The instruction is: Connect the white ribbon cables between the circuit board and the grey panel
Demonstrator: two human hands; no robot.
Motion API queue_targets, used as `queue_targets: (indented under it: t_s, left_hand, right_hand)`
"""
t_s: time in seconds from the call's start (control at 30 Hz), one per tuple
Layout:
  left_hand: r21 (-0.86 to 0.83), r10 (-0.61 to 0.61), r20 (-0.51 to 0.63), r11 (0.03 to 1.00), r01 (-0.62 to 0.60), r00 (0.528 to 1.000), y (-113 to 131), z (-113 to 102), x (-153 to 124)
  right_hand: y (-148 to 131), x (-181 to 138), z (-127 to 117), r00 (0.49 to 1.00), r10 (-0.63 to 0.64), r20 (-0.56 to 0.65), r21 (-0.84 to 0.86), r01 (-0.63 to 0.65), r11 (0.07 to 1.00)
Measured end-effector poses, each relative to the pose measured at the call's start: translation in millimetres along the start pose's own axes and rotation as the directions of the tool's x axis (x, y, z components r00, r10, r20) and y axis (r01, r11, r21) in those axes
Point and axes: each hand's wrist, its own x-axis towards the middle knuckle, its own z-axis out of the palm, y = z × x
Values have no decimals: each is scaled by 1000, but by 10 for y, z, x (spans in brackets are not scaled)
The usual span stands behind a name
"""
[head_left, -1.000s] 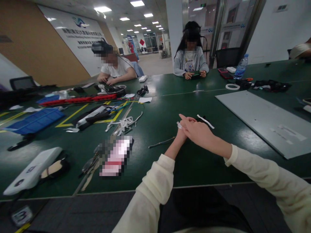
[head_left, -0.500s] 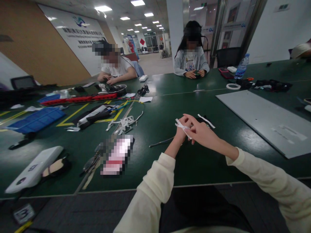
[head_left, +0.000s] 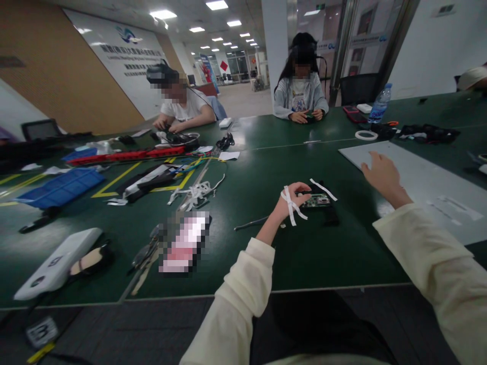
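My left hand [head_left: 292, 198] rests low over the green table, its fingers and thumb curled at the left end of a small green circuit board [head_left: 318, 201] and closed on it. Crossed white tape strips [head_left: 292, 207] are stuck to the back of that hand. A loose white strip [head_left: 323, 189] lies across the board's far side, and dark pieces show around it. My right hand [head_left: 383, 176] is raised above the left part of a grey panel [head_left: 414, 177], holding nothing, fingers apart. Beyond it lies a roll of white tape [head_left: 366, 135].
Left of my hands are a thin metal tool [head_left: 251, 223], tangled white strips [head_left: 196, 195], a phone [head_left: 186, 243] and a blue tray [head_left: 63, 186]. A water bottle [head_left: 379, 105] stands far right. Two people sit across the table [head_left: 266, 167].
My right hand has left my left hand and moved right and away, over the grey panel. The circuit board beside my left hand is now uncovered.
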Motion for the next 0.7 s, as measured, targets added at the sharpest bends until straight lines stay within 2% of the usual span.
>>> queue_targets:
  t_s: [0.1, 0.23, 0.3, 0.4, 0.57, 0.7]
  left_hand:
    - [111, 1, 96, 994, -12, 995, 39, -14, -31]
    - [208, 11, 165, 977, -46, 986, 71, -29, -53]
    - [241, 20, 177, 968, -63, 984, 59, -28, -54]
    - [283, 33, 183, 955, -85, 983, 7, -10, -40]
    - [312, 111, 202, 935, -171, 973, -49, 2, -15]
    - [331, 73, 189, 934, -134, 979, -47, -30, 12]
  right_hand:
    - [438, -31, 224, 992, 96, -79, -79, -102, 992]
    - [785, -34, 439, 949, 305, 87, -122, -293, 948]
    - [867, 11, 516, 920, 356, 163, -143, -335, 931]
    - [917, 72, 582, 913, 358, 195, -159, -331, 930]
    - [906, 64, 584, 931, 300, 207, -152, -272, 950]
    - [854, 19, 580, 950, 259, 176, -165, -231, 959]
